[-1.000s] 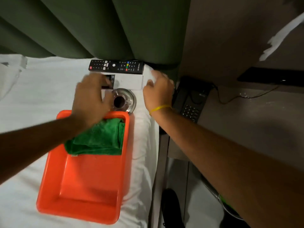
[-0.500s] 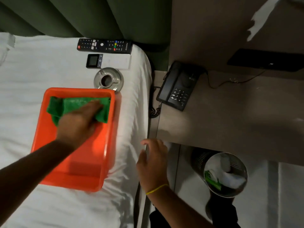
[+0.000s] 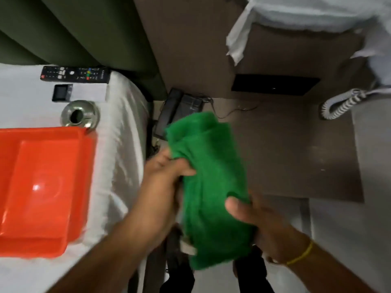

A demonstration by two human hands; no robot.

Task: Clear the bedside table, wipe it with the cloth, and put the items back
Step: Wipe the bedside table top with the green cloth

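Both hands grip the green cloth (image 3: 211,187) above the surface (image 3: 296,155): left hand (image 3: 167,176) pinching its top, right hand (image 3: 254,216) lower. Looks soft and floppy, so bunch it up.

On the bed (image 3: 118,144), the remote (image 3: 75,74) lies behind the ashtray (image 3: 80,113), the tray (image 3: 42,187) in front; the phone (image 3: 177,108) sits on the table (image 3: 285,149) to the right.

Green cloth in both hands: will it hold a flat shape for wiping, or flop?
Probably floppy: the green cloth hangs in folds between the left hand and right hand. Likely light, since pinched fingers carry it. Its fuzzy surface should grip rather than slip.
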